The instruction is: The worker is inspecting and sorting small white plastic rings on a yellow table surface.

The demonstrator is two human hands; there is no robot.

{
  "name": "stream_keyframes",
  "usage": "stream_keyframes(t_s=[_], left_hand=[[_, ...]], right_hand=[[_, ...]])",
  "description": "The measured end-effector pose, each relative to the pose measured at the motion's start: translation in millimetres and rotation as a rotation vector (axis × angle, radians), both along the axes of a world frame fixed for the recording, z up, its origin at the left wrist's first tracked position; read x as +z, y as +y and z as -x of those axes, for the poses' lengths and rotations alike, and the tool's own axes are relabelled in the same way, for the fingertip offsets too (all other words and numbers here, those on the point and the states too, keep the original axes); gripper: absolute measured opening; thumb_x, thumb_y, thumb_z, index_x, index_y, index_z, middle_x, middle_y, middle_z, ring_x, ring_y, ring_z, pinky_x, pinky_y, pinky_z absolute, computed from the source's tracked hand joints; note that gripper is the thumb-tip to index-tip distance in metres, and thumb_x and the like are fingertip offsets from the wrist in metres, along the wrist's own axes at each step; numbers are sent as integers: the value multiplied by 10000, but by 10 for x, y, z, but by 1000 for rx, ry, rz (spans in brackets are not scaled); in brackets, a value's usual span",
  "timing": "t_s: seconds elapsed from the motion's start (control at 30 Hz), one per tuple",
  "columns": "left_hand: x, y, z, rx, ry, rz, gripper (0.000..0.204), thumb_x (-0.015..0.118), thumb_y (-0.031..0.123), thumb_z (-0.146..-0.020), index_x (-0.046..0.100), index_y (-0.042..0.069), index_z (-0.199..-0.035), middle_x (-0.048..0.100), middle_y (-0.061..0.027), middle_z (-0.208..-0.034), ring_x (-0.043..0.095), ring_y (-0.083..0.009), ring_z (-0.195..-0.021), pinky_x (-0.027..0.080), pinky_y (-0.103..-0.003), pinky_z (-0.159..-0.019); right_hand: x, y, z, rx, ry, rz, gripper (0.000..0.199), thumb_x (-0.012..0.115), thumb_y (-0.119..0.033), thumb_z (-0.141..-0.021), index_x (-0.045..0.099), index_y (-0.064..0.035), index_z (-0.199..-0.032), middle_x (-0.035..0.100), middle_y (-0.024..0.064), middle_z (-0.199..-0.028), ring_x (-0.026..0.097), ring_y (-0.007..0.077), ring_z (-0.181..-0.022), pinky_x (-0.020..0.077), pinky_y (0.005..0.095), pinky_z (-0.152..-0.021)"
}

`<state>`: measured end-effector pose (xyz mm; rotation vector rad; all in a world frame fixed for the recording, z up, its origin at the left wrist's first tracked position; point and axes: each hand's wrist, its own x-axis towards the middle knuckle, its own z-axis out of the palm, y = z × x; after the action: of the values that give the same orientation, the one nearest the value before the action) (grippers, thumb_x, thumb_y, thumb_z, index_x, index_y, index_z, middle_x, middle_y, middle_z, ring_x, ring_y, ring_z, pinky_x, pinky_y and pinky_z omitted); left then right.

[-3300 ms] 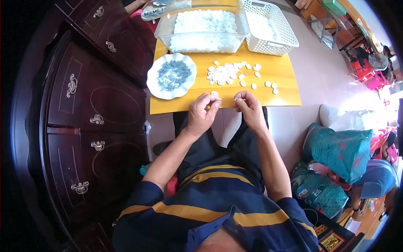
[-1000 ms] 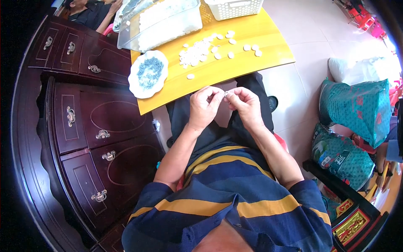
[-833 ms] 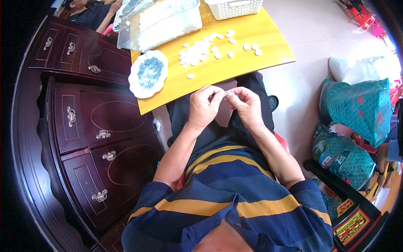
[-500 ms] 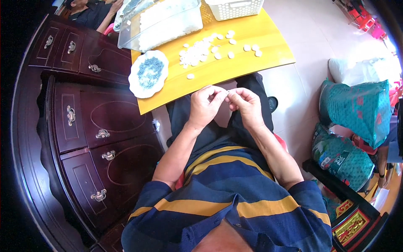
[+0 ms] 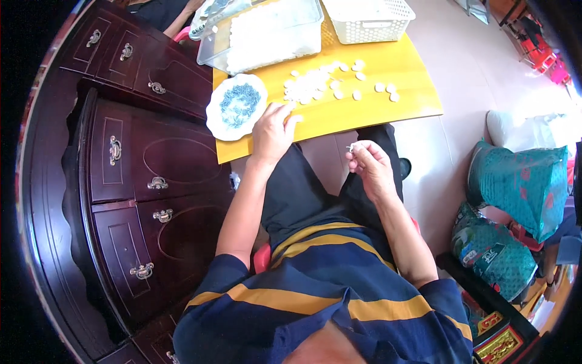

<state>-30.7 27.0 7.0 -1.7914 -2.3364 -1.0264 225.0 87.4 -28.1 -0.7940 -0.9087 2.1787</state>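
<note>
On the near side of the yellow table [image 5: 357,115], my left hand [image 5: 273,134] reaches in with thumb and forefinger apart, beside a small white disc [image 5: 297,118]. My right hand [image 5: 371,165] is raised above my right thigh, its thumb and fingers pinching a small white piece [image 5: 351,148] with a thin pin-like end; its exact kind is too small to tell. A white scalloped dish [image 5: 214,115] of thin blue-grey slivers, like small pins, stands left of my left hand. Just beyond lies a loose pile of small white pieces [image 5: 310,85], with several discs [image 5: 379,87] scattered to its right.
A clear plastic bin [image 5: 309,41] filled with white pieces and a white perforated basket [image 5: 376,33] stand at the table's far side. Dark wooden drawers [image 5: 173,139] flank my left. Teal bags [image 5: 515,188] sit at the right. Another person's arm [image 5: 179,23] shows at the far left.
My hands were together over my lap and have come apart. The left moved forward and left onto the table; the right stayed over my lap with the white piece. The view shifted slightly.
</note>
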Motion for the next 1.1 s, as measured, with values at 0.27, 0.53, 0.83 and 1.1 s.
stream_keyframes(t_s=[0.27,0.53,0.83,1.1], left_hand=[[-61,47,65,-55,50,74,192,741,189,-922,738,62,-1065,709,-103,-936,703,-250,-756,557,-372,-721],[-32,61,-28,-46,-45,63,120,704,129,-926,663,17,-918,699,-125,-832,710,-293,-750,562,-389,-669],[43,-58,-488,-146,-695,-86,73,704,22,-943,729,10,-1010,661,48,-799,584,-19,-684,478,-182,-635],[76,-68,-769,-210,-950,-28,90,666,47,-979,729,10,-1032,667,35,-907,548,-20,-702,467,-188,-640]], right_hand=[[46,24,2,1,12,64,111,660,-199,-1018,672,-90,-1029,695,7,-879,612,57,-715,485,203,-663],[17,55,-13,14,-6,58,128,644,-225,-1037,672,-100,-1031,700,7,-873,635,70,-713,531,231,-691],[54,39,-13,-3,-9,55,124,637,-226,-1042,672,-107,-1036,696,-1,-874,634,69,-717,521,229,-691],[75,36,-22,-17,35,42,121,637,-225,-1043,663,-107,-1054,694,-2,-883,634,68,-729,520,230,-703]])
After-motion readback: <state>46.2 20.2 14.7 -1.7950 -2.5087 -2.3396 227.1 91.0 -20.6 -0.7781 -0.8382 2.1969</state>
